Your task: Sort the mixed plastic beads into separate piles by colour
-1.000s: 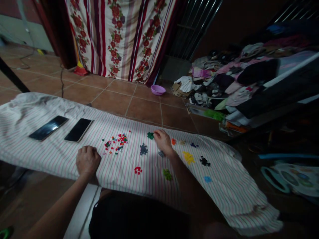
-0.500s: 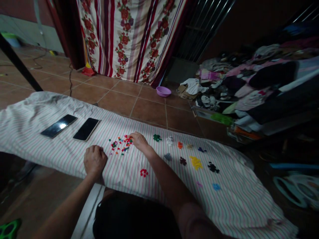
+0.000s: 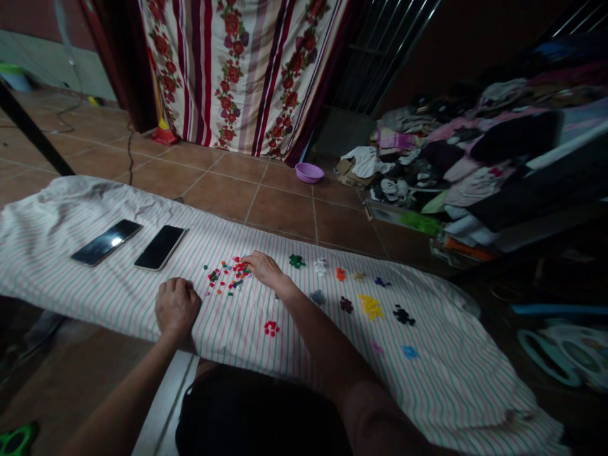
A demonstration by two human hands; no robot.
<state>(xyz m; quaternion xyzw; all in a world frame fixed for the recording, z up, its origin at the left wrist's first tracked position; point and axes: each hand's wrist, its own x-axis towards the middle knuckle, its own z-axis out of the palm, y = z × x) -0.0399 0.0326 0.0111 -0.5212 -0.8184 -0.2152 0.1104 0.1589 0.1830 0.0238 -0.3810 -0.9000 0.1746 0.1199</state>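
Fingertips of the right hand (image 3: 265, 269) are bunched at the upper right end of the mixed pile of small pieces (image 3: 237, 273), near the middle of the frame; whether a piece is pinched between them cannot be told. Left of centre, the left hand (image 3: 177, 306) is rested on the striped cloth (image 3: 451, 367) with its fingers curled into a loose fist. The mixed pile is spread mostly from side to side, thickest at its right; the way each single piece points is too small to be made out.

Sorted clusters are laid out to the right: dark green (image 3: 297, 261), white (image 3: 320, 266), orange (image 3: 341, 274), yellow (image 3: 371, 307) and black (image 3: 403, 315) among them. Red pieces (image 3: 271, 328) are set below the right wrist. Two phones (image 3: 107, 242) are placed at the left, their long axes slanted from lower left to upper right.

Beyond the cloth, tiled floor (image 3: 280, 202) is seen, and a flowered curtain (image 3: 256, 76) is hung at the top. Clothes (image 3: 446, 145) are heaped at the upper right. Near them, a purple basin (image 3: 310, 172) is stood open side up, and a cardboard box (image 3: 350, 174) is partly covered by white fabric (image 3: 365, 161).
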